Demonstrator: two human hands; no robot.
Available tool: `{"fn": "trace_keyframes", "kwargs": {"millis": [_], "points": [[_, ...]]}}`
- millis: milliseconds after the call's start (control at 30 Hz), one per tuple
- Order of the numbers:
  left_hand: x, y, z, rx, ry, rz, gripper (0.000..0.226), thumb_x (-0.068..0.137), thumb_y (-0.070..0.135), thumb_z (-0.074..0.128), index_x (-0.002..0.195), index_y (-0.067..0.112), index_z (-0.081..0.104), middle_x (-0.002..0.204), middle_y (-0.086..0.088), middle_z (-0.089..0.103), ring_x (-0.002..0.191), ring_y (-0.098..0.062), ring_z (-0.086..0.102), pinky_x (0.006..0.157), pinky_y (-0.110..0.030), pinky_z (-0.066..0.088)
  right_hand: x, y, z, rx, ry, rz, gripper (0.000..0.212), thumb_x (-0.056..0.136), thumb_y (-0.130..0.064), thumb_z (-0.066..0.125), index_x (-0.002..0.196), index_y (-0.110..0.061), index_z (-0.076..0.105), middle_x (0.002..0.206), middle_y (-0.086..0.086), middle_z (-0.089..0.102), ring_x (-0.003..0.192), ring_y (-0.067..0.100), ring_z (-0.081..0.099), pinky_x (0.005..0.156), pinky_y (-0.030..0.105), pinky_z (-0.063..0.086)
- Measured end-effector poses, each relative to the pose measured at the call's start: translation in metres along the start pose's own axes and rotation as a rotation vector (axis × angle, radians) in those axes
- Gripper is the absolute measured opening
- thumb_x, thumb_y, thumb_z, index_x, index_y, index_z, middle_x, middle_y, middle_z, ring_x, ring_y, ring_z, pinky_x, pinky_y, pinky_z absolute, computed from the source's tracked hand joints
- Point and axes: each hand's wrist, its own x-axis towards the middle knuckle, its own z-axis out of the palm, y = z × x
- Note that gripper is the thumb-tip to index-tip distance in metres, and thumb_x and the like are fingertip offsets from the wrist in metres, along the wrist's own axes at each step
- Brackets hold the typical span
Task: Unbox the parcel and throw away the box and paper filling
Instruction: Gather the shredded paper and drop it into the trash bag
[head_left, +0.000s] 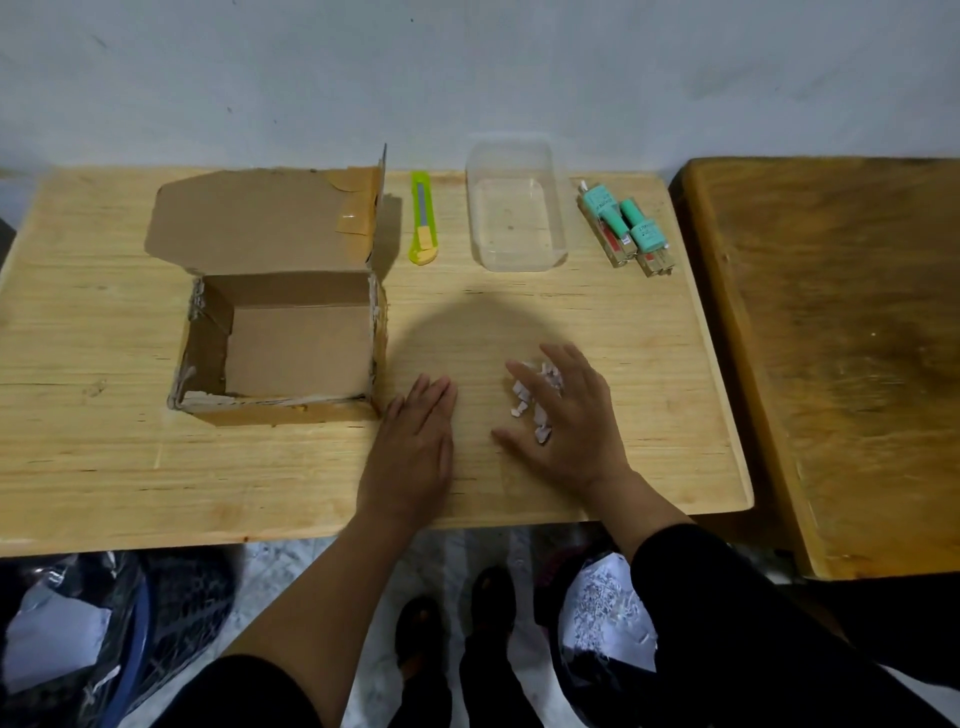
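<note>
Bin bags: Nearest me, below the table edge, a dark bag (608, 629) by my right knee shows shredded white paper inside; another dark bag (67, 644) sits at lower left with a white sheet in it.
Left hand: My left hand (415, 441) lies flat on the wooden table (104, 467), palm down, fingers straight and together, holding nothing, just beside the box's near right corner.
Right hand: My right hand (566, 415) is spread palm down over a small heap of paper scraps (535, 400), fingers splayed and loosely cupped on top of them; I cannot tell whether any scrap is actually gripped.
Scraps: The white bits lie on the table under and just left of my right fingers, apart from my left hand.
Box: The cardboard box (280, 338) stands open to the left of both hands, flap folded back toward the wall, its inside bare.
Far row: Behind, from left to right, a green utility knife (423, 218), a clear plastic tub (514, 208), and two teal-capped bottles (623, 228) lying side by side.
</note>
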Motion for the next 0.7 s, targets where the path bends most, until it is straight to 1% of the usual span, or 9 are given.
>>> {"fn": "trace_keyframes", "kwargs": {"millis": [67, 133, 233, 300, 367, 500, 633, 700], "points": [[0.000, -0.001, 0.000, -0.002, -0.001, 0.000, 0.051, 0.090, 0.023, 0.028, 0.137, 0.008, 0.041, 0.143, -0.008, 0.045, 0.137, -0.022, 0.032, 0.111, -0.043, 0.028, 0.006, 0.001, 0.002, -0.055, -0.046, -0.004, 0.066, 0.072, -0.067, 0.056, 0.129, -0.034, 0.048, 0.138, 0.009, 0.048, 0.130, 0.029, 0.040, 0.099, 0.042, 0.036], [0.001, -0.001, 0.000, 0.005, -0.001, 0.004, 0.049, 0.090, 0.023, 0.029, 0.135, 0.008, 0.042, 0.141, -0.009, 0.047, 0.136, -0.022, 0.033, 0.110, -0.043, 0.030, 0.012, 0.002, 0.004, -0.106, -0.043, -0.015, 0.060, 0.074, -0.067, 0.051, 0.125, -0.034, 0.052, 0.131, 0.007, 0.054, 0.120, 0.022, 0.044, 0.091, 0.039, 0.039], [0.001, 0.000, -0.001, 0.011, -0.004, 0.007, 0.048, 0.091, 0.023, 0.031, 0.134, 0.007, 0.045, 0.140, -0.010, 0.048, 0.134, -0.024, 0.036, 0.108, -0.044, 0.032, 0.012, 0.003, 0.007, -0.055, 0.018, -0.017, 0.044, 0.079, -0.055, 0.054, 0.113, -0.027, 0.063, 0.110, 0.009, 0.062, 0.101, 0.020, 0.042, 0.078, 0.037, 0.045], [0.001, 0.000, -0.002, 0.003, -0.009, 0.007, 0.048, 0.091, 0.024, 0.030, 0.134, 0.007, 0.044, 0.141, -0.010, 0.047, 0.135, -0.024, 0.036, 0.109, -0.045, 0.032, 0.008, 0.003, 0.009, 0.030, 0.064, -0.007, 0.035, 0.083, -0.043, 0.058, 0.108, -0.021, 0.067, 0.099, 0.011, 0.062, 0.091, 0.019, 0.042, 0.072, 0.033, 0.047], [0.000, 0.001, -0.002, -0.001, -0.019, 0.001, 0.049, 0.092, 0.025, 0.029, 0.135, 0.007, 0.043, 0.142, -0.010, 0.046, 0.136, -0.024, 0.035, 0.110, -0.046, 0.031, 0.003, 0.002, 0.009, 0.069, 0.088, 0.009, 0.031, 0.084, -0.036, 0.057, 0.105, -0.016, 0.069, 0.089, 0.012, 0.060, 0.084, 0.017, 0.042, 0.066, 0.030, 0.047], [0.001, 0.002, -0.003, 0.003, -0.024, -0.002, 0.050, 0.092, 0.026, 0.027, 0.135, 0.008, 0.043, 0.142, -0.010, 0.046, 0.136, -0.024, 0.035, 0.110, -0.046, 0.031, -0.006, -0.002, 0.007, -0.013, 0.140, 0.069, 0.028, 0.084, -0.028, 0.054, 0.097, -0.009, 0.071, 0.076, 0.011, 0.061, 0.067, 0.022, 0.057, 0.057, 0.027, 0.049], [0.001, 0.001, -0.002, -0.016, -0.011, 0.000, 0.050, 0.092, 0.027, 0.027, 0.134, 0.007, 0.045, 0.141, -0.010, 0.047, 0.136, -0.024, 0.034, 0.109, -0.045, 0.030, -0.017, -0.009, 0.004, -0.036, 0.174, 0.153, 0.027, 0.084, -0.023, 0.051, 0.089, -0.005, 0.070, 0.069, 0.012, 0.061, 0.055, 0.024, 0.059, 0.046, 0.023, 0.046], [0.001, 0.001, -0.001, -0.019, -0.016, 0.010, 0.051, 0.092, 0.028, 0.026, 0.133, 0.006, 0.045, 0.141, -0.012, 0.047, 0.136, -0.026, 0.035, 0.109, -0.045, 0.029, -0.023, -0.012, 0.001, -0.007, 0.160, 0.205, 0.025, 0.085, -0.020, 0.051, 0.084, -0.003, 0.069, 0.069, 0.014, 0.061, 0.053, 0.027, 0.060, 0.045, 0.023, 0.047]]}}
